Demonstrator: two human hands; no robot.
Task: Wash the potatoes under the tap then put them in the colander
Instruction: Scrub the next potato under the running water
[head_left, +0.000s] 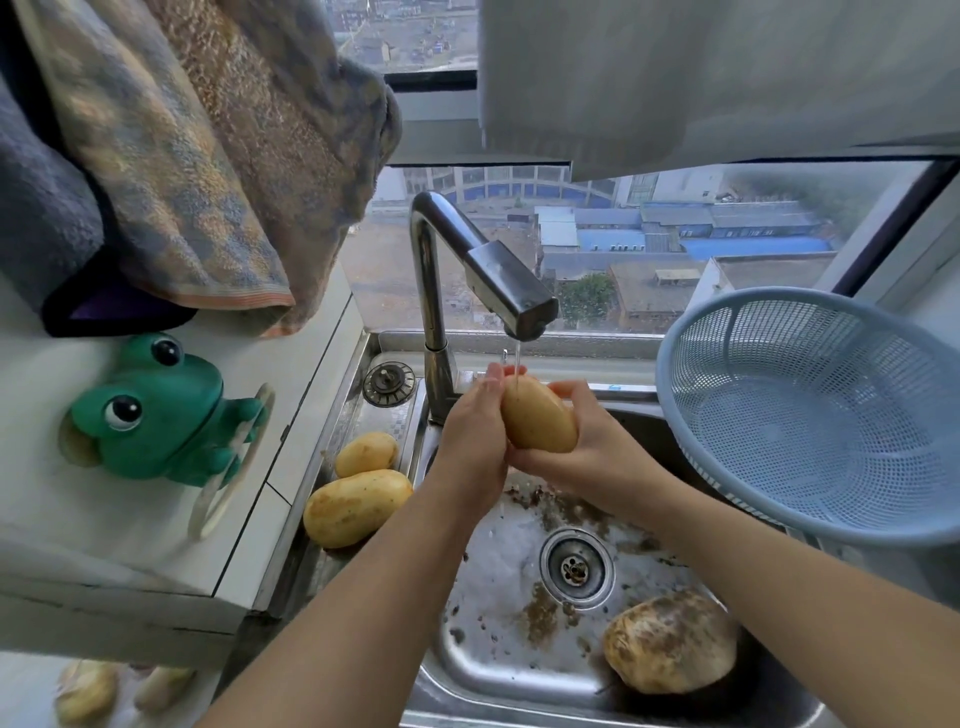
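Note:
A yellow potato is held over the sink under a thin stream from the steel tap. My left hand presses against its left side with fingers up along it. My right hand cups it from below and the right, fingers curled round it. Two more potatoes lie on the steel ledge left of the sink. A dirty, soil-covered potato sits in the sink basin at the lower right. The blue plastic colander stands empty at the right of the sink.
The sink has soil scattered around its drain. A green frog holder is stuck to the white ledge at left. Towels hang above it. More potatoes lie blurred at bottom left. A window lies behind the tap.

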